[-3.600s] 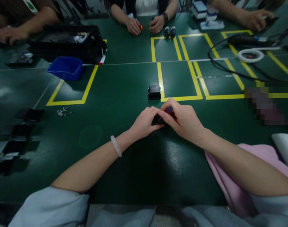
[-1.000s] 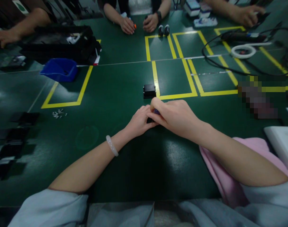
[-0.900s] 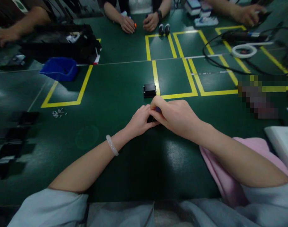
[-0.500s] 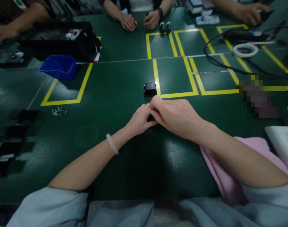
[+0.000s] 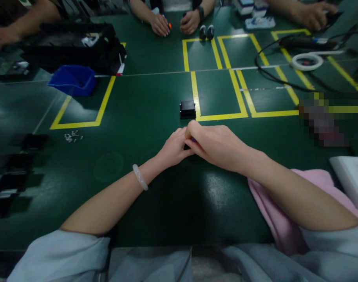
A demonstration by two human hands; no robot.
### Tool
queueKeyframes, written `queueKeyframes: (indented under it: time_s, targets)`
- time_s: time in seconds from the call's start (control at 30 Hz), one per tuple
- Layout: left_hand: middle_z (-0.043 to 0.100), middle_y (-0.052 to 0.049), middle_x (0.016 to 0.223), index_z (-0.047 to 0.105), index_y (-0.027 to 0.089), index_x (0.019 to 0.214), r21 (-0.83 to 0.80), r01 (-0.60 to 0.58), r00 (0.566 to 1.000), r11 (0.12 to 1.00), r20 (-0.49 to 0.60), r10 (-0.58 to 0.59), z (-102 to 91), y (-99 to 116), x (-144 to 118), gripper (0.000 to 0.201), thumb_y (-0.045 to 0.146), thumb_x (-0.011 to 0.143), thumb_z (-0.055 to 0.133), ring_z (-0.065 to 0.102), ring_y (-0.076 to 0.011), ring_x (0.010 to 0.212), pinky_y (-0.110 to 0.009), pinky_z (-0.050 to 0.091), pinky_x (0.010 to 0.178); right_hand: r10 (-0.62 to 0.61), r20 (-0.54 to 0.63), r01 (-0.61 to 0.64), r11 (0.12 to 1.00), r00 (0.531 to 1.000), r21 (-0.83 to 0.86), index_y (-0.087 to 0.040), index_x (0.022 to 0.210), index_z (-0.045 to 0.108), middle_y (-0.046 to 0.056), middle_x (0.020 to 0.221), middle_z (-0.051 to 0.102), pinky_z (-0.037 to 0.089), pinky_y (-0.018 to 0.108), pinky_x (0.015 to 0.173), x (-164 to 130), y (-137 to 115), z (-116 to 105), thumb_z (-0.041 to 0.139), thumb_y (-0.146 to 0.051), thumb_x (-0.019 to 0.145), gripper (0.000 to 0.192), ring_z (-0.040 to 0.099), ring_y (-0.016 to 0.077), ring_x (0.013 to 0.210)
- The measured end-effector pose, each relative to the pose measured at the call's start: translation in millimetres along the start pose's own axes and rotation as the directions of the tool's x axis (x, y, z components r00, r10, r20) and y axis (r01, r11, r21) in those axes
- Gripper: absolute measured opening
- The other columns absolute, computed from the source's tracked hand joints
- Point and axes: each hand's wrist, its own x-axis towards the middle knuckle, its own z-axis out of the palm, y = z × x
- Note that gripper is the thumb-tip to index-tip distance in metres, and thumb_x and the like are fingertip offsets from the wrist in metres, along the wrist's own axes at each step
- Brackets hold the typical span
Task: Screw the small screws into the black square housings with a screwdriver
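Note:
Over the middle of the green table, my left hand (image 5: 175, 148) has its fingers closed around a small black part (image 5: 187, 147), mostly covered by both hands. My right hand (image 5: 216, 143) touches it from the right, thumb and forefinger pinched together against the left fingers. What that pinch holds is hidden. Just beyond my hands, a small black box-shaped piece (image 5: 187, 109) lies beside a yellow tape line. Several small silvery screws (image 5: 73, 136) are scattered to the left of my hands.
Several black pieces (image 5: 16, 172) line the left side. A blue bin (image 5: 73, 81) stands before a large black tray (image 5: 70, 49). Cables (image 5: 257, 58) and a white ring (image 5: 307, 62) lie right. Pink cloth (image 5: 263, 196) sits under my right forearm. Other people's hands (image 5: 190, 22) rest across the table.
My right hand has turned slightly, its knuckles a little lower, and less of the black part shows. The whole view has shifted slightly. My left hand keeps its hold.

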Motion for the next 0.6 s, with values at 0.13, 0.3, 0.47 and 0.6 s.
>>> queueKeyframes:
  time_s: [0.13, 0.3, 0.47, 0.6]
  targets:
    - [0.059, -0.010, 0.118, 0.053, 0.016, 0.121, 0.065, -0.051, 0.999, 0.997, 0.005, 0.051, -2.7, 3, 1, 0.043, 0.039, 0.086, 0.063, 0.053, -0.0261, 0.107, -0.042, 0.043, 0.093, 0.164, -0.206, -0.146, 0.984, 0.965, 0.100, -0.017, 0.097, 0.049, 0.002, 0.083, 0.059, 0.037, 0.024, 0.062, -6, 6, -19, 0.033, -0.033, 0.097, 0.022, 0.055, 0.0100, 0.069]
    - [0.059, -0.008, 0.115, 0.054, 0.019, 0.121, 0.093, -0.051, 0.997, 0.994, 0.056, 0.046, -8.1, 10, 1, 0.036, 0.036, 0.090, 0.059, 0.053, -0.0237, 0.106, -0.037, 0.042, 0.091, 0.313, -0.373, -0.340, 0.941, 0.873, -0.006, -0.016, 0.097, 0.054, 0.003, 0.076, 0.058, 0.035, 0.028, 0.064, -9, 23, -32, 0.033, -0.038, 0.097, 0.031, 0.052, 0.0123, 0.068]
    - [0.059, -0.008, 0.116, 0.054, 0.019, 0.121, 0.101, -0.047, 0.998, 0.994, 0.054, 0.042, -7.8, 10, 1, 0.037, 0.037, 0.090, 0.059, 0.052, -0.0236, 0.106, -0.036, 0.041, 0.091, 0.340, -0.296, -0.373, 0.926, 0.893, -0.061, -0.018, 0.098, 0.056, 0.003, 0.074, 0.059, 0.036, 0.028, 0.062, -7, 35, -19, 0.033, -0.037, 0.096, 0.029, 0.054, 0.0139, 0.064]
    - [0.059, -0.008, 0.116, 0.054, 0.019, 0.120, 0.103, -0.044, 0.998, 0.994, 0.050, 0.039, -7.5, 9, 0, 0.036, 0.038, 0.090, 0.059, 0.052, -0.0236, 0.107, -0.036, 0.041, 0.092, 0.343, -0.268, -0.364, 0.931, 0.900, -0.033, -0.017, 0.097, 0.056, 0.003, 0.071, 0.059, 0.036, 0.028, 0.061, -5, 37, -14, 0.035, -0.036, 0.096, 0.028, 0.052, 0.0136, 0.061]
